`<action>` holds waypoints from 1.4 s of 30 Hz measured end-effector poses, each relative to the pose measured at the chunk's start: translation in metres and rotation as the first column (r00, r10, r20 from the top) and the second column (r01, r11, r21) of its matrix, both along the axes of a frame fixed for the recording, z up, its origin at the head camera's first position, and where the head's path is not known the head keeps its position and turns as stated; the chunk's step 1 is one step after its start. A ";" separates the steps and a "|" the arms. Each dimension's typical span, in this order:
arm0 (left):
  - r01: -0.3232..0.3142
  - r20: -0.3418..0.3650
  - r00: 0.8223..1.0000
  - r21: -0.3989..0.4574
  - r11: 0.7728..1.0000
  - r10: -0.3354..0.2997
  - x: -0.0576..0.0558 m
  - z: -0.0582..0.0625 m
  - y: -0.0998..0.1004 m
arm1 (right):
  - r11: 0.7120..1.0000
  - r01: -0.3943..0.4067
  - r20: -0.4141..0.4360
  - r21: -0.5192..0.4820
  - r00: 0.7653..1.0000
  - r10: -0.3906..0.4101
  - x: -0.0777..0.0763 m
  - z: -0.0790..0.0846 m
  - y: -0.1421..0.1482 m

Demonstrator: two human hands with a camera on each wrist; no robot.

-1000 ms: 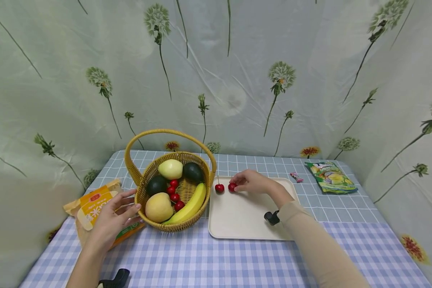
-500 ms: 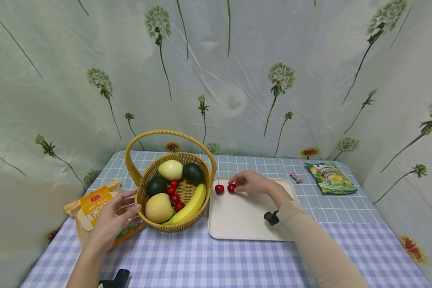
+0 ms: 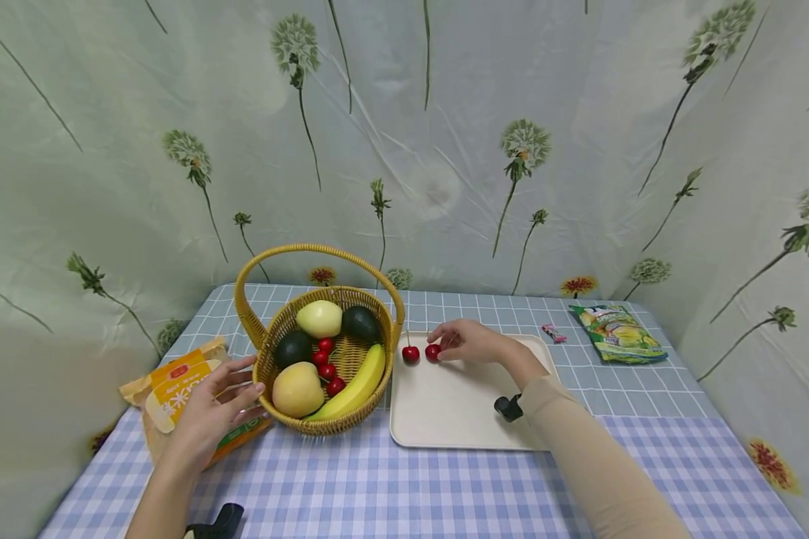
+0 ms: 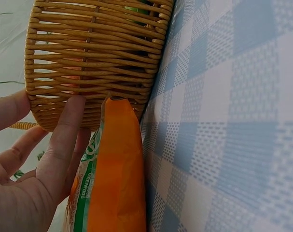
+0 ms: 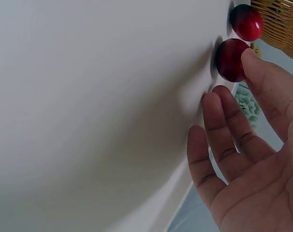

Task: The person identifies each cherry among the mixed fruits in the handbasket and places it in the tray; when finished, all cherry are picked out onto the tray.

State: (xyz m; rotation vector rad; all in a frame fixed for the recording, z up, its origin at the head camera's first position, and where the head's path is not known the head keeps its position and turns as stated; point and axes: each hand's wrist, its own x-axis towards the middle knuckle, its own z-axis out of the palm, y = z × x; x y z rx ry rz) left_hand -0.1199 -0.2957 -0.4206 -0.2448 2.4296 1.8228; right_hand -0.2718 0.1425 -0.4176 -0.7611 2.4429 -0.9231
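A red cherry [image 3: 433, 352] sits near the back left of the cream tray [image 3: 458, 419]; my right hand [image 3: 475, 344] holds it, thumb against its side and fingers bent around it. Another stemmed cherry [image 3: 410, 354] stands just to its left. In the right wrist view, the thumb touches the held cherry [image 5: 231, 60], while the index finger is hidden. My left hand [image 3: 216, 404] touches the left side of a wicker basket [image 3: 330, 428] with extended fingers. Inside the basket are a banana [image 3: 353, 385], a yellow round fruit [image 3: 297, 389], a pale green fruit [image 3: 320, 319], two dark green fruits [image 3: 362, 323] and several cherries [image 3: 326, 370].
An orange snack bag [image 3: 182, 382] lies left of the basket, partly under my left hand. Right of the tray are a small pink-wrapped candy [image 3: 553, 333] and a green-yellow packet [image 3: 618, 333]. The basket's tall handle [image 3: 303, 247] arches above it. A flowered curtain [image 3: 445, 150] stands behind the table.
The right hand and its cherry have shifted very slightly left toward the other cherry. The left hand stays at the basket. The head view has tilted a little.
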 end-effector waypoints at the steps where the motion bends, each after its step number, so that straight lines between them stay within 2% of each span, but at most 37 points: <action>1: 0.000 -0.001 1.000 0.001 1.000 0.000 0.000 0.000 0.000 | 1.000 0.006 -0.004 0.005 1.000 -0.006 0.001 0.001 0.000; 5: -0.001 0.002 1.000 0.000 1.000 0.001 0.000 0.000 0.000 | 0.999 0.015 -0.044 0.029 0.999 -0.014 0.005 0.011 0.003; 10: -0.004 0.011 1.000 -0.008 1.000 0.004 -0.001 0.000 0.000 | 1.000 -0.010 -0.083 0.025 0.997 0.012 0.008 0.028 0.008; 15: -0.008 0.013 1.000 -0.009 1.000 0.008 -0.002 0.001 0.001 | 0.999 -0.035 -0.066 0.035 0.997 0.037 0.016 0.051 0.011; 20: -0.004 0.020 1.000 -0.014 1.000 0.004 -0.002 0.001 0.001 | 0.994 -0.082 0.001 0.069 0.997 0.082 0.033 0.073 0.009; 26: -0.007 0.026 1.000 -0.023 1.000 0.008 -0.002 0.000 0.000 | 0.979 -0.165 0.033 0.116 0.986 0.162 0.053 0.094 -0.009; 32: -0.015 0.029 0.999 -0.024 1.000 0.015 -0.002 0.000 0.001 | 0.963 -0.252 0.040 0.094 0.968 0.249 0.068 0.109 -0.033; 42: -0.019 0.032 0.999 -0.016 1.000 0.020 -0.002 0.001 0.001 | 0.925 -0.373 0.018 0.069 0.928 0.372 0.070 0.116 -0.076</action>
